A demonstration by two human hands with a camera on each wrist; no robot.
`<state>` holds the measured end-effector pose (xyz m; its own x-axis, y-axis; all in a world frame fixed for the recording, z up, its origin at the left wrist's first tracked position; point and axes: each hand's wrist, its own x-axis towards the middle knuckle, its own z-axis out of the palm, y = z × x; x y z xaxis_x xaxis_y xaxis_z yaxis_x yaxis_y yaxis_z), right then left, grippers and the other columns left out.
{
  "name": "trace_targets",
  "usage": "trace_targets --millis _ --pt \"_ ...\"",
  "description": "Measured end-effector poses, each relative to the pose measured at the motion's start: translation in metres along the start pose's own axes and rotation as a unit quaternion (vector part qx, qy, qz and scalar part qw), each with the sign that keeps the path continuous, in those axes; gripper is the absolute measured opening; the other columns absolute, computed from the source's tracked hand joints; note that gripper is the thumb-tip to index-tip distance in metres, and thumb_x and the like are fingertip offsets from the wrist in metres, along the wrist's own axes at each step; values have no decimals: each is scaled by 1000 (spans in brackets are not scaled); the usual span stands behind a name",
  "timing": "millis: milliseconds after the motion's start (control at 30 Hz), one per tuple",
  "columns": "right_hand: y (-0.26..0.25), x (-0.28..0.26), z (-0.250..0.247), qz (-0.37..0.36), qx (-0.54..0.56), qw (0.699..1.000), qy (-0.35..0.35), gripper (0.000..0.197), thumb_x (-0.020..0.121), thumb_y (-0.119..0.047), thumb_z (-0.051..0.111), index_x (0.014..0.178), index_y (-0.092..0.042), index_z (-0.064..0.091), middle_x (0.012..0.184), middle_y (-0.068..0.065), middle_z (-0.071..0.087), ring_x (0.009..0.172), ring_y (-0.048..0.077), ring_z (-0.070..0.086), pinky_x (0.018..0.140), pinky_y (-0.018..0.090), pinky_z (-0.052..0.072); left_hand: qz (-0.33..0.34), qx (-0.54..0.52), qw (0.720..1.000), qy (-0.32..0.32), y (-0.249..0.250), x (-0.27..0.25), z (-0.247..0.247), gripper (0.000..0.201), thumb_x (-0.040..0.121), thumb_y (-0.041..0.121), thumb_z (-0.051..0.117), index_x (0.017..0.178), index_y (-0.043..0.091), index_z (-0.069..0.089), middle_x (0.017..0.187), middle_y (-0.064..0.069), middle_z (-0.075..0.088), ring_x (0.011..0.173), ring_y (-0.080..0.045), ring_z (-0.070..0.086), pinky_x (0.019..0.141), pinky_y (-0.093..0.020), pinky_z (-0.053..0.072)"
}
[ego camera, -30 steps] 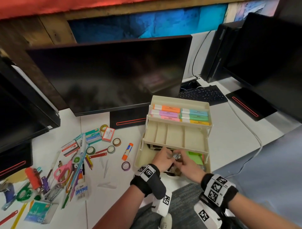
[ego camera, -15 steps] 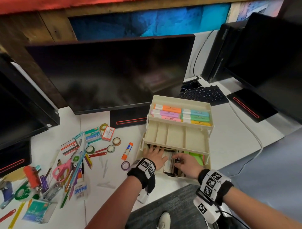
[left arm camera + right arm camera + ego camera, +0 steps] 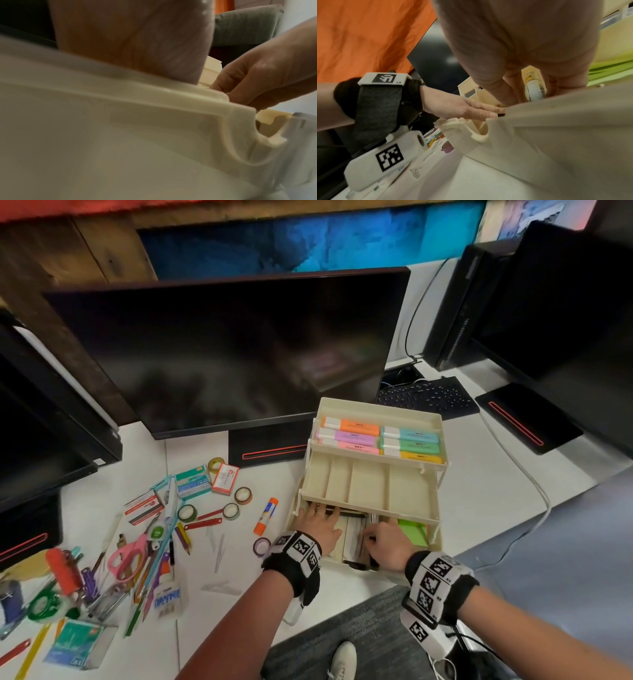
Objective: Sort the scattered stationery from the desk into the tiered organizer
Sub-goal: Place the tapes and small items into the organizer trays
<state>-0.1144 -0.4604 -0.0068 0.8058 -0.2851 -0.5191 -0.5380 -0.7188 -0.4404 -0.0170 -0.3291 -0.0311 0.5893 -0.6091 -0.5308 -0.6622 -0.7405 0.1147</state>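
1. At the lower left of the head view, scattered stationery covers the white desk [image 3: 212, 604]: a boxed pack of staples [image 3: 73, 645], a green tape dispenser [image 3: 44, 606] and pink-handled scissors [image 3: 125, 556] lie among pens and pencils

2. Toward the centre left, washi tape rolls [image 3: 231, 510] and an orange-capped glue stick [image 3: 266, 515] lie apart from the heap, with a purple tape roll [image 3: 261, 546] just beside the organizer's left wall

3. A dark monitor [image 3: 222, 350] fills the upper middle of the frame, behind the desk

4. The left hand [image 3: 317, 527] lies flat in the left part of the organizer's bottom tier, fingers straight and reaching under the middle tier; the right wrist view shows those fingers [image 3: 481, 111] extended along the tray's edge, holding nothing

5. The cream tiered organizer [image 3: 375, 487] stands at centre right of the desk, its top tier filled with pastel highlighters [image 3: 376, 440], its divided middle tier bare

6. The right hand [image 3: 385, 542] reaches into the bottom tier, fingers curled down into a narrow compartment; whether they pinch anything cannot be told, though a pale cylindrical item [image 3: 535, 89] sits between them in the right wrist view

7. Green sticky notes [image 3: 412, 530] lie in the bottom tier just right of that hand

8. A black keyboard [image 3: 426, 395] rests in the upper right
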Motion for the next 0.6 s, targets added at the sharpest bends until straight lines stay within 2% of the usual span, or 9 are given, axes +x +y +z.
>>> trace_targets --millis 133,200,267,367,467,600 --pt "-4 -5 3 1 -19 1000 3 30 95 -12 40 116 -7 60 120 17 53 120 27 44 94 29 41 3 5 1000 3 0 -3 0 61 99 41 29 151 18 7 158 -11 6 146 -32 3 118 -49 9" --pt "-6 -2 3 5 -22 1000 3 25 94 -16 41 106 -8 62 118 18 54 108 26 47 90 30 42 5 -1 1000 1 0 -5 -1 61 99 41 30 151 17 8 158 -10 5 146 -30 3 118 -49 10" --pt "-7 1 2 4 -27 1000 -1 23 93 -18 41 98 -11 62 120 16 55 95 23 44 87 30 41 2 -8 1000 -4 0 -4 -1 60 99 39 31 151 17 10 158 -11 5 146 -30 3 117 -49 13" --pt "-7 4 0 1 -41 999 -12 27 92 -18 40 108 -9 61 120 15 55 99 24 43 89 31 40 -8 -9 1000 -5 -3 -4 -1 59 99 40 31 151 17 12 157 -14 5 145 -31 8 117 -48 18" --pt "-7 4 -2 0 -50 999 -11 30 92 -19 41 114 -9 59 120 17 54 110 31 49 90 33 43 -7 -13 1000 -7 -6 -6 -1 59 99 38 33 150 17 13 157 -17 1 144 -32 12 116 -45 20" --pt "-7 5 -4 -4 -60 998 -8 30 92 -20 41 113 -7 58 113 21 59 102 33 58 82 33 47 -37 14 999 -5 -1 -5 0 62 99 40 34 149 10 15 156 -21 2 144 -35 11 116 -46 20"
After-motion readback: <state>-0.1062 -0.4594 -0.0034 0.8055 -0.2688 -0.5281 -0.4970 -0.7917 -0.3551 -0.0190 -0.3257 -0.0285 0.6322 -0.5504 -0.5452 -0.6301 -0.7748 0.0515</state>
